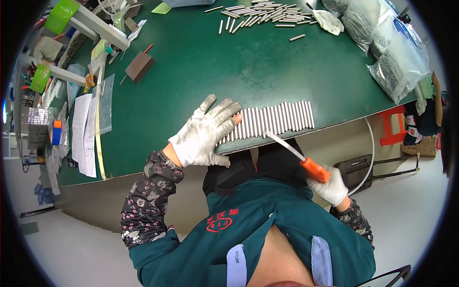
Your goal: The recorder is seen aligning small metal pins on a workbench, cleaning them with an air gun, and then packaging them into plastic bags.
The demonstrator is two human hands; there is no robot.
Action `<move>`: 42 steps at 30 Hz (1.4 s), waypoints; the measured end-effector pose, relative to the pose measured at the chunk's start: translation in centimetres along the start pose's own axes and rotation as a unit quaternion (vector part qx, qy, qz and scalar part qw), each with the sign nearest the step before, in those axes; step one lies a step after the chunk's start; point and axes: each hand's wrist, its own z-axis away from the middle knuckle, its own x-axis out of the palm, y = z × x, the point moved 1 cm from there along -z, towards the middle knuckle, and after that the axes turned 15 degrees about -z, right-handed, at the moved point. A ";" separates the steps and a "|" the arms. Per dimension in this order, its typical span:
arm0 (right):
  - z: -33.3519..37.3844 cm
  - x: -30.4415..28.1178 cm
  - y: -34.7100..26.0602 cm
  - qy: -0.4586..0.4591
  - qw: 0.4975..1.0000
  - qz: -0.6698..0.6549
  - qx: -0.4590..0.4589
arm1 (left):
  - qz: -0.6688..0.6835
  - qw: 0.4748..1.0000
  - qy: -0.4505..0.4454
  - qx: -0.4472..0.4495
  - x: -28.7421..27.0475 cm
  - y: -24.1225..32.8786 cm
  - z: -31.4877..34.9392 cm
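A row of short metal rods (279, 118) lies side by side along the front edge of the green table. My left hand (203, 131), in a whitish glove with one bare fingertip showing, rests flat with spread fingers over the row's left end. Rods under its palm are hidden. My right hand (330, 186), also gloved, is closed round the orange handle of a file-like tool (313, 168). The tool's narrow metal blade reaches up and left, its tip at the near ends of the rods around the middle of the row. Whether it touches them I cannot tell.
Loose metal rods (260, 16) are heaped at the table's far side, by a crumpled whitish glove or cloth (328, 22). Filled clear plastic bags (399, 67) crowd the right edge. A brown block (139, 67) and paper sheets (85, 136) lie left. A red stool (393, 125) stands beyond.
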 end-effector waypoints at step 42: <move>-11.3 -6.5 -7.9 0.057 0.873 0.312 -0.370 | -0.004 0.927 0.228 -0.296 0.9 0.9 6.1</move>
